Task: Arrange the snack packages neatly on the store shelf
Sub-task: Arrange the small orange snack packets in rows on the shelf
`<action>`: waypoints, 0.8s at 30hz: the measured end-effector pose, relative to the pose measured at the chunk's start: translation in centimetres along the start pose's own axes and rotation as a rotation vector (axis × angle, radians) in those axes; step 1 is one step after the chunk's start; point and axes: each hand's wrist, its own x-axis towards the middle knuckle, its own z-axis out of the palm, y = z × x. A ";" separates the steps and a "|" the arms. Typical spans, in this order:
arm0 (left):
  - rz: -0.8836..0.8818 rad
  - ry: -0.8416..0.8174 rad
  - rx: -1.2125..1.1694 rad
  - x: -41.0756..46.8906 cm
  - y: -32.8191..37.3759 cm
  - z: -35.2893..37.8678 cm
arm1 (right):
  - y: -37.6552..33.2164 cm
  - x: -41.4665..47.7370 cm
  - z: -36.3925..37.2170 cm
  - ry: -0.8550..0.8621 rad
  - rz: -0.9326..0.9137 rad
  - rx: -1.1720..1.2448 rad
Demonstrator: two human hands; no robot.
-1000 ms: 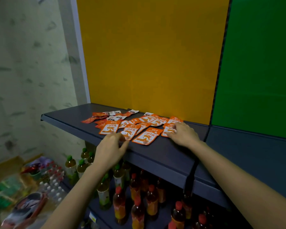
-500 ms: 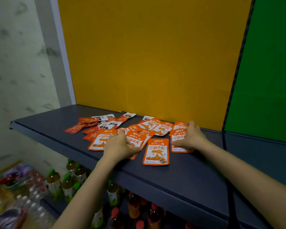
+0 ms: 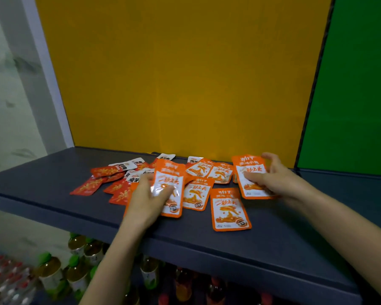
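Observation:
Several orange-and-white snack packets lie scattered on a dark grey shelf (image 3: 53, 190) before a yellow back panel. My left hand (image 3: 144, 203) grips one orange packet (image 3: 171, 183), lifted and tilted above the pile. My right hand (image 3: 273, 179) holds another orange packet (image 3: 250, 172) raised at the right end of the pile. One loose packet (image 3: 229, 210) lies flat between my hands near the shelf front, and another (image 3: 197, 193) sits just left of it. Smaller red and white packets (image 3: 101, 175) lie at the left of the pile.
A green panel (image 3: 350, 84) and a second shelf section (image 3: 350, 190) adjoin on the right. Bottles with green caps (image 3: 51, 274) and darker bottles (image 3: 183, 285) stand on the lower shelf beneath. A pale wall (image 3: 7, 106) is at left.
Both hands have lifted a packet off the shelf: the left one now holds its packet up and tilted, the right one raises its packet at the pile's right end. The camera moved closer.

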 end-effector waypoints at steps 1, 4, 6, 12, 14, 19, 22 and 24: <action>0.000 0.039 -0.008 0.1 -0.5 -1.0 | -0.5 -0.8 0.6 -0.016 -0.012 0.018; -0.019 0.085 0.118 0.2 -1.9 -3.0 | -0.8 -2.5 3.3 -0.020 -0.037 -0.066; -0.025 0.069 0.252 0.3 -2.8 -3.4 | -0.2 -3.0 4.9 0.007 -0.035 -0.174; 0.076 0.141 0.724 0.9 -3.9 -3.3 | 0.8 -3.4 6.6 0.068 0.047 -0.415; 0.071 0.132 0.765 0.9 -4.1 -3.6 | 0.4 -3.7 6.7 0.117 0.048 -0.497; 0.050 0.022 0.746 1.4 -4.4 -4.4 | 0.0 -4.2 7.2 0.119 0.080 -0.624; 0.072 -0.011 0.742 1.9 -4.1 -4.7 | -0.4 -4.2 7.1 0.079 0.112 -0.622; 0.062 -0.049 0.704 2.4 -3.9 -4.8 | -0.7 -4.3 7.1 0.071 0.121 -0.626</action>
